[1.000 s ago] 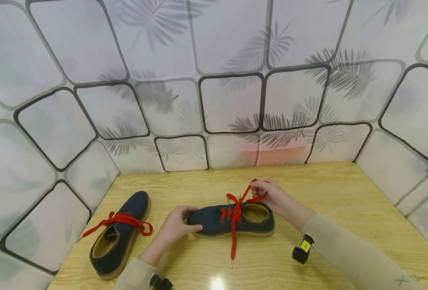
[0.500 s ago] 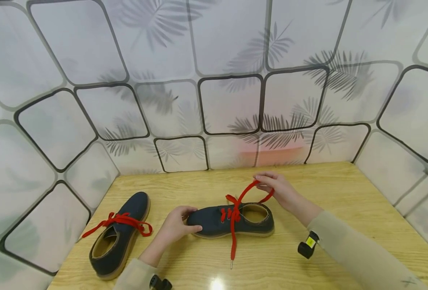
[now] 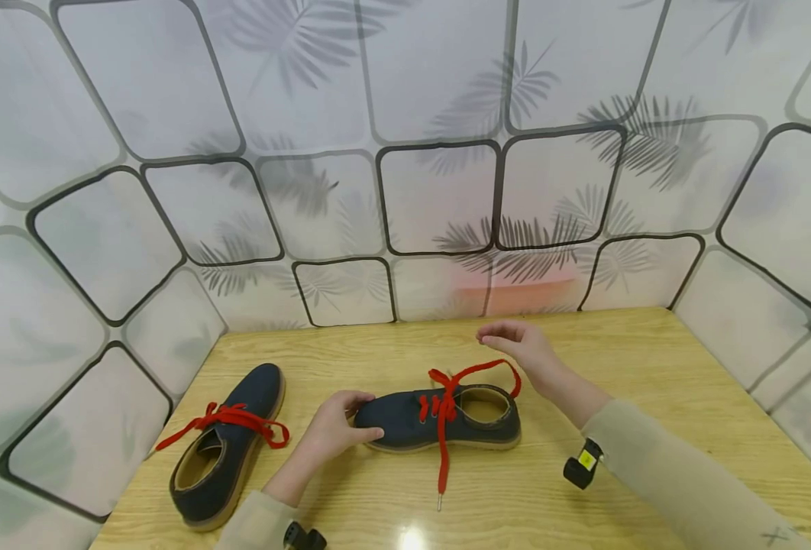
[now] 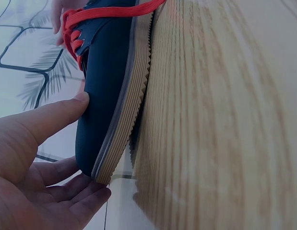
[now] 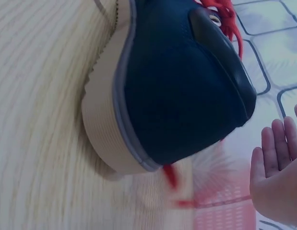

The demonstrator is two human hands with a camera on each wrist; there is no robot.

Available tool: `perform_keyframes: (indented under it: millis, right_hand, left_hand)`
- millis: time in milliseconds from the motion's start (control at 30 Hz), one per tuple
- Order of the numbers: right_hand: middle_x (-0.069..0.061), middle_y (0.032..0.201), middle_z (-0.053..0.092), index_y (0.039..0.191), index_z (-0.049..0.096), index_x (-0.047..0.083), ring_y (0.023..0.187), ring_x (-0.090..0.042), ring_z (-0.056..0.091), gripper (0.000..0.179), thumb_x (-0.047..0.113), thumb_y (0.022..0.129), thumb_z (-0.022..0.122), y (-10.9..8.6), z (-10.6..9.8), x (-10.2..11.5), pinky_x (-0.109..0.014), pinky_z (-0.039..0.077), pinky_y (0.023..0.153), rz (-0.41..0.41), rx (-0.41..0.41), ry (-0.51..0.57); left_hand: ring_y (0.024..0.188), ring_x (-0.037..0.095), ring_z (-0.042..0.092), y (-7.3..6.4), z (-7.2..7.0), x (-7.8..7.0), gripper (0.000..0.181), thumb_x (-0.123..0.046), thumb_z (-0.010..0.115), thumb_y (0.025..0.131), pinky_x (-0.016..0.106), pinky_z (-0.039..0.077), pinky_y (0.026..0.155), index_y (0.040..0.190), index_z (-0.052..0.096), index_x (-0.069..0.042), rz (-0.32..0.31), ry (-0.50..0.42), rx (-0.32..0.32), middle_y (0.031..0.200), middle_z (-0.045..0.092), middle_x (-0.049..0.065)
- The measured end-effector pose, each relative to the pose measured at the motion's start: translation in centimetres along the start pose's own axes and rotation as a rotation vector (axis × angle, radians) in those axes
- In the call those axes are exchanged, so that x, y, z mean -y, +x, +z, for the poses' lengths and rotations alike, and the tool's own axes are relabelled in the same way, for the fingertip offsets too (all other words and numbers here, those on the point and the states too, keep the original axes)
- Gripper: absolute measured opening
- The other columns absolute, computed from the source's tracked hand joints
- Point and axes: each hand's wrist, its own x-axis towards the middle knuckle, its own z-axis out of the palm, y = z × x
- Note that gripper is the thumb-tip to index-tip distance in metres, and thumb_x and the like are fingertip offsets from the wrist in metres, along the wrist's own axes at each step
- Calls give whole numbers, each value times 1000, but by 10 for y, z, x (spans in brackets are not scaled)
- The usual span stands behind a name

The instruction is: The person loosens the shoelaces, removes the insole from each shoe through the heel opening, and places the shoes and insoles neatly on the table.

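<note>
A navy shoe (image 3: 400, 412) with a tan sole lies with its toe to the left in the head view. My left hand (image 3: 337, 425) grips its toe, the thumb (image 4: 66, 111) on one side and the fingers curled round the other. Red shoelace (image 3: 450, 397) is tied across the eyelets; one metal-tipped end hangs down the near side. The other end arcs over the shoe's opening toward the heel. Above and behind that arc my right hand (image 3: 525, 353) is raised with nothing in it. The right wrist view shows its fingers (image 5: 281, 143) fairly straight and apart from the heel.
A second navy shoe (image 3: 264, 386) with a red lace tied in a bow stands at the left of the wooden table (image 3: 584, 359). Patterned walls (image 3: 440, 198) rise at the back and both sides.
My right hand has let go of the red lace end and lifted slightly away. That lace has dropped into an arc toward the heel. The left hand and both shoes have stayed put.
</note>
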Motion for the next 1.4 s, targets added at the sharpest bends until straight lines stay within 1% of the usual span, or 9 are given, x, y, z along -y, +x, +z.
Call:
perform_keyframes:
  millis: [133,333,467,600,733,833,1000,1267,1400]
  right_hand:
    - [12,103,77,126,66,-15,101,-3,71,33,10,105,65,-3,6,-2,-21,53,101,-21,44,-12]
    - [3,110,78,125,67,-13,102,-5,71,30,9,104,67,-6,16,-7,-25,58,100,-22,158,-31]
    - [-16,120,76,125,69,-10,104,-5,72,28,9,104,68,-7,19,-10,-32,61,100,-49,236,-67]
    - [-33,128,69,127,69,-10,105,-4,72,29,6,103,68,-8,22,-13,-30,62,97,-97,332,-75]
    - [-31,128,69,128,69,-8,106,-6,71,31,6,102,70,-9,25,-15,-23,62,94,-109,384,-97]
    - [-26,128,71,129,70,-6,109,-9,71,30,7,101,71,-8,26,-15,-22,61,94,-95,398,-123]
    - [-24,127,71,127,70,-4,109,-13,71,28,5,101,71,-9,27,-14,-22,60,93,-97,422,-149]
    - [-15,110,75,112,75,-1,95,-13,69,15,6,99,73,-8,27,-12,-23,58,85,-143,430,-248]
    - [-10,104,73,105,74,0,92,-12,67,8,5,98,74,-8,27,-11,-24,58,85,-160,454,-268]
  left_hand:
    - [129,44,65,0,0,0,56,-10,93,82,55,56,109,133,71,-1,-1,-4,5,136,67,20]
    - [129,44,65,0,0,0,57,-10,93,82,55,56,110,133,70,0,-8,-13,4,136,67,20]
    - [128,44,65,1,1,1,57,-9,93,81,55,56,109,133,70,0,-7,-17,3,135,68,19]
    - [128,44,65,1,1,1,58,-9,93,81,55,56,109,133,70,0,0,-16,1,135,67,20]
    - [129,44,65,0,2,1,58,-9,93,81,54,56,110,133,70,1,2,-17,-1,135,67,21]
    - [129,44,65,-1,2,1,57,-8,93,81,55,55,110,133,70,1,0,-24,-2,135,66,21]
    - [129,44,65,-1,1,0,57,-8,93,82,55,55,110,133,70,1,-4,-30,-4,135,66,21]
    - [129,46,64,-1,1,-1,58,-9,93,82,55,56,110,134,70,1,-2,-16,0,136,66,22]
    - [129,46,65,-2,0,-1,58,-10,93,82,55,56,109,134,69,0,-6,-10,2,137,66,22]
